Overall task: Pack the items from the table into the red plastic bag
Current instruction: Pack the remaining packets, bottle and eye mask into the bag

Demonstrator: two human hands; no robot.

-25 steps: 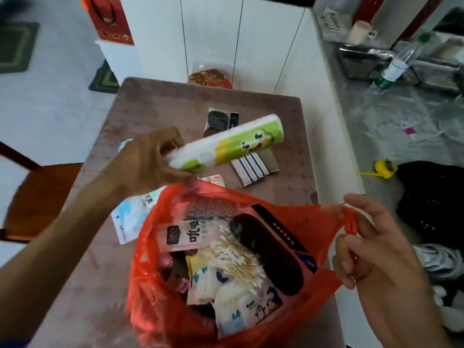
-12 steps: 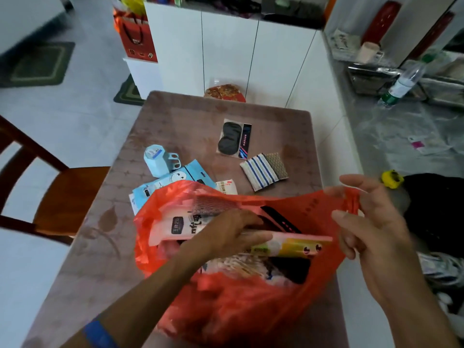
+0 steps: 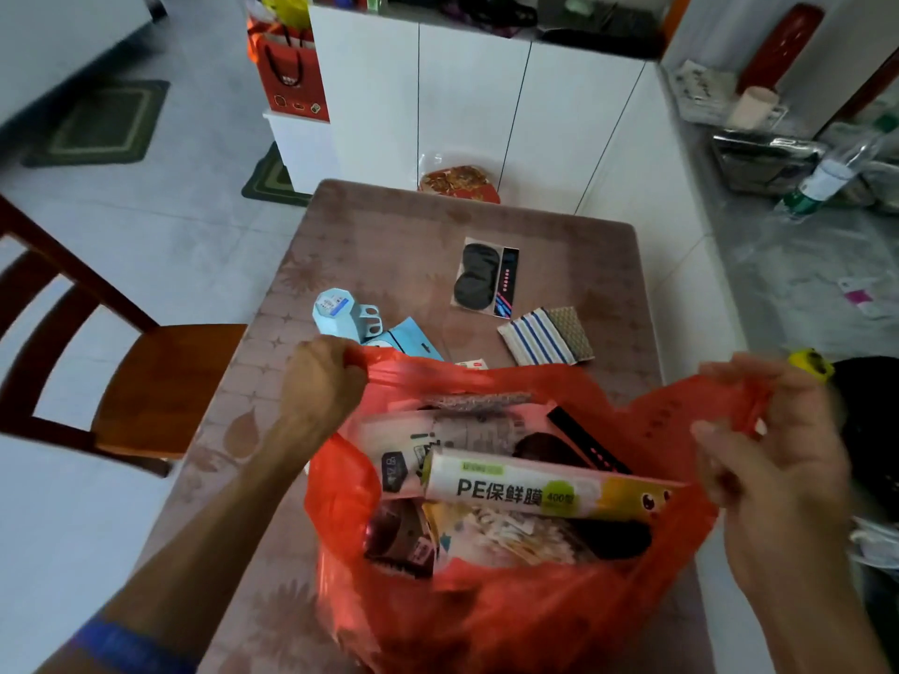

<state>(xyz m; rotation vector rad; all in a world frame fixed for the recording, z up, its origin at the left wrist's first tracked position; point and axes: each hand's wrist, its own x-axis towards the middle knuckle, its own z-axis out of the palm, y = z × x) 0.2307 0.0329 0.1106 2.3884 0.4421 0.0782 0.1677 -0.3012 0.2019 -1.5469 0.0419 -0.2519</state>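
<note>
- The red plastic bag (image 3: pixel 511 620) is being held open on the near end of the table (image 3: pixel 389 226), mouth up, with a handle pulled out to each side.
- The left handle is being gripped in a closed fist by the left hand (image 3: pixel 318 381); the right handle is being pinched and bunched in the curled fingers of the right hand (image 3: pixel 773 449).
- The bag film is looking thin, crinkly and floppy, so it's probably going to sag shut the second one handle is dropped. The handles are likely the only sensible place for it to be held.
- A cling film roll (image 3: pixel 535 488) is lying crosswise on top of the pile inside, a stiff, light tube in glossy wrap, probably a bit slippery. Soft flat packets are being squashed under it.
- Still being left out on the table: a sleep mask pack (image 3: pixel 484 279), flat and slick in clear sleeving, so best lifted by an edge; a striped cloth pad (image 3: pixel 545 335), soft and woven-looking, fine to be pinched anywhere; a light blue cup (image 3: pixel 340 311), hard plastic with a handle loop that's begging to be hooked; a blue flat packet (image 3: pixel 404 340), partly hidden behind the bag rim.
- Nothing left looks heavy or breakable, judging by shape.
</note>
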